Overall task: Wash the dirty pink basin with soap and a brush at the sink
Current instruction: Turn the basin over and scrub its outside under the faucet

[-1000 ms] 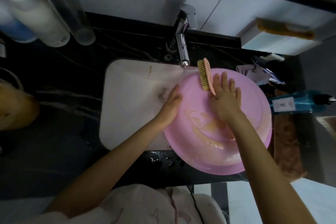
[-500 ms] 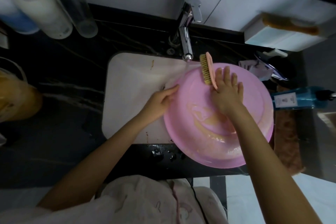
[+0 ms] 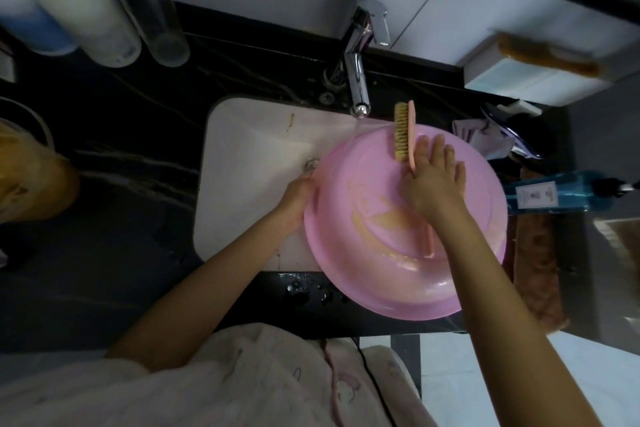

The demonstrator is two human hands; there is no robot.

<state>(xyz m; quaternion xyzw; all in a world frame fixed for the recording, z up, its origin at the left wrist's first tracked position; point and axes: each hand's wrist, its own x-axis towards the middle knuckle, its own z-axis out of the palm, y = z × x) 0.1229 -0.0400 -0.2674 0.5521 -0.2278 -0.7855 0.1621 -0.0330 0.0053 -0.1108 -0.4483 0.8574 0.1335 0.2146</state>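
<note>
One pink basin [image 3: 381, 284] sat over the one sink's [image 3: 249, 156] right side. My left hand [image 3: 297, 202] gripped its rim; my right hand [image 3: 433, 188], fingers [image 3: 438, 153] straight, thumb-pinched one brush [image 3: 403, 135] above it.

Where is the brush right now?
Head view, right of centre: the right hand holds the brush over the far rim of the pink basin, bristles just right of the tap.
</note>
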